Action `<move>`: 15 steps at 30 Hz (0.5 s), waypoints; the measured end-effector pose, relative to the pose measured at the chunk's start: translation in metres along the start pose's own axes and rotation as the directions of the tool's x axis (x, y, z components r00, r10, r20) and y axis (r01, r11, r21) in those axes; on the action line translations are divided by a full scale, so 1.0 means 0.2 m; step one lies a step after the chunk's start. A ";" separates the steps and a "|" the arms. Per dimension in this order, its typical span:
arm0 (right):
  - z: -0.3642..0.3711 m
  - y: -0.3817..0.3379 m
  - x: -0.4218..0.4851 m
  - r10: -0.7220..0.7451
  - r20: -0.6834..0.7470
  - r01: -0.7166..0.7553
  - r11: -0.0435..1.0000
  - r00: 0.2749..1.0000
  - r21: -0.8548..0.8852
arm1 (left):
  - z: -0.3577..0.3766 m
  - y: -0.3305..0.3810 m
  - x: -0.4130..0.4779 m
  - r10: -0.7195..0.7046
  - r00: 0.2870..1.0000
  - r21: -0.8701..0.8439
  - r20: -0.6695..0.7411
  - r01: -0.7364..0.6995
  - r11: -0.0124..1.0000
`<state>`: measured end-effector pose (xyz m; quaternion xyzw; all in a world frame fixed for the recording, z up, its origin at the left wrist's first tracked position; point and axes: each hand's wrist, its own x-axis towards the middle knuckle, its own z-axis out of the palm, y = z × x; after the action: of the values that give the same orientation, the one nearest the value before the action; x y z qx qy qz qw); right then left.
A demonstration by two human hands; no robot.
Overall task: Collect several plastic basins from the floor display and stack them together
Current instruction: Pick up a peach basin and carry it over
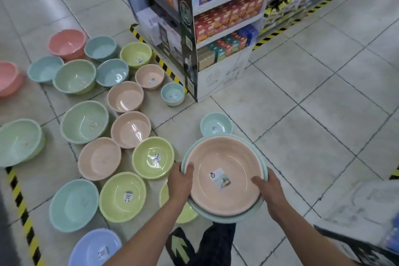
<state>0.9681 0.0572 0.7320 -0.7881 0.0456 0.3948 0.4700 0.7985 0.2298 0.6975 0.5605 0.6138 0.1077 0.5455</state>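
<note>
Tiled shop floor (302,93) runs past a stocked shelf unit (226,28). Twenty loose basins (84,122) lie on it by my count: six teal, four lime, four peach, three pale green, two pink, one lavender. A peach basin (226,157) sits nested in a teal basin (226,219), and this stack is held up. The left hand (180,181) and right hand (269,190) curl over opposite rims, thumbs inside. The nearest lime basin (153,157) lies just left of the left hand.

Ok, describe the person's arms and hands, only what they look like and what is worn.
The left hand and right hand are bare: no gloves, no ring that shows. The left forearm and right forearm are bare too, with no sleeve, watch or bracelet in view.
</note>
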 end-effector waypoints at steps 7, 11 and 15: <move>-0.11 -0.52 0.60 0.006 0.105 0.012 0.987 0.994 -0.163 | 0.32 0.34 0.31 -0.086 0.994 0.006 -0.066 0.086 0.996; -0.13 -0.71 0.96 0.040 0.143 -0.001 0.964 0.989 -0.265 | 0.50 0.47 0.49 -0.135 0.990 -0.005 -0.042 0.135 0.991; -0.05 -0.82 1.42 0.060 0.239 0.053 0.897 0.969 -0.439 | 0.67 0.51 0.75 -0.194 0.974 -0.040 -0.121 0.190 0.981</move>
<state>1.2413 0.2250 0.6617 -0.8189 -0.1027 0.4904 0.2800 0.9968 0.3220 0.6392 0.4831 0.6963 0.0978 0.5217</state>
